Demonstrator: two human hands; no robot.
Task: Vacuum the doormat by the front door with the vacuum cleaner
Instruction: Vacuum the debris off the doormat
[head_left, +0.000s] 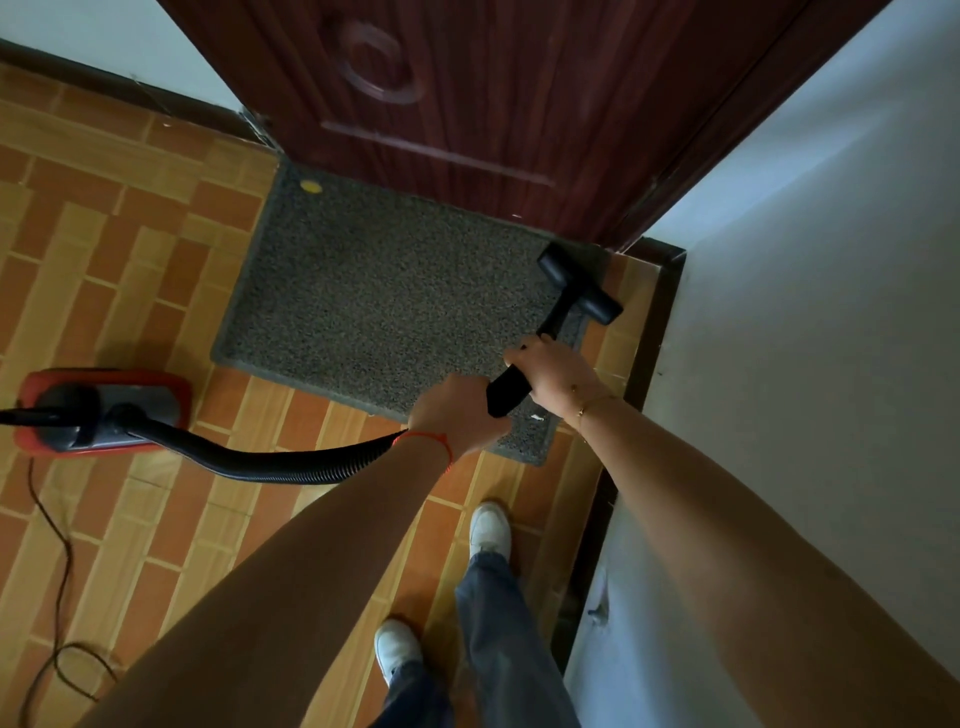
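Most of the doormat (384, 301) looks unswept, nozzle at its right edge.
Red vacuum cleaner (104, 410) sits on the tiles at left, its hose (270, 465) running to the left hand (452, 410), curled around the wand (511, 387); the right hand (550, 371) grips further up. Nozzle (579, 283) rests on the mat's right end by the door (467, 104); a yellow speck (310, 185) remains far left.

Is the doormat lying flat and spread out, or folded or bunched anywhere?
Spread flat: the doormat lies unfolded before the door, all visible edges down, nozzle at its right end.
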